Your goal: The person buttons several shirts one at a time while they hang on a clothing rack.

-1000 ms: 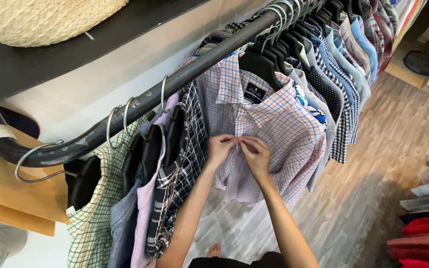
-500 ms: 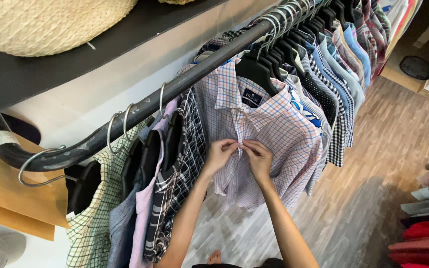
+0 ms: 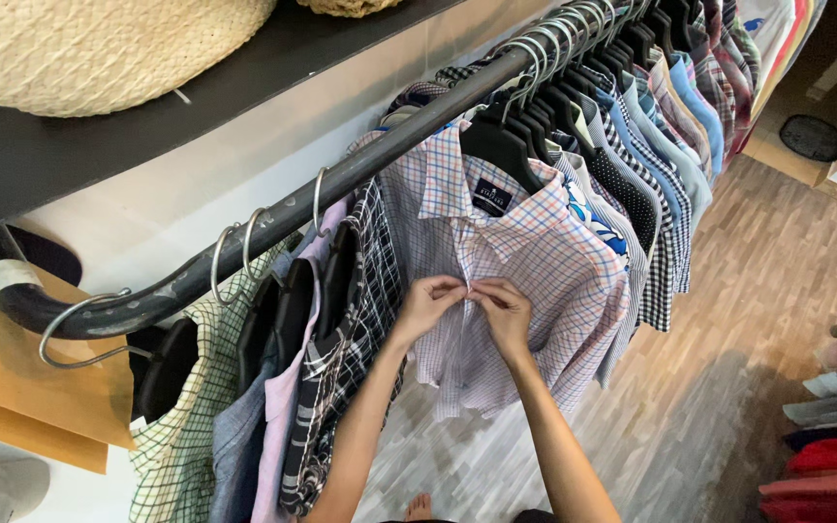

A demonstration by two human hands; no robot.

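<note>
While fingertips hide the button, left hand and right hand pinch the checked shirt placket.

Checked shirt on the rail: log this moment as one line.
left hand: pinching shirt front | right hand: pinching same spot | checked shirt: hanging on rail, collar open

The shirt I'm working on is a pale check of pink and blue, collared, hanging front-out on a black hanger from the rail, placket pinched mid-chest.
</note>
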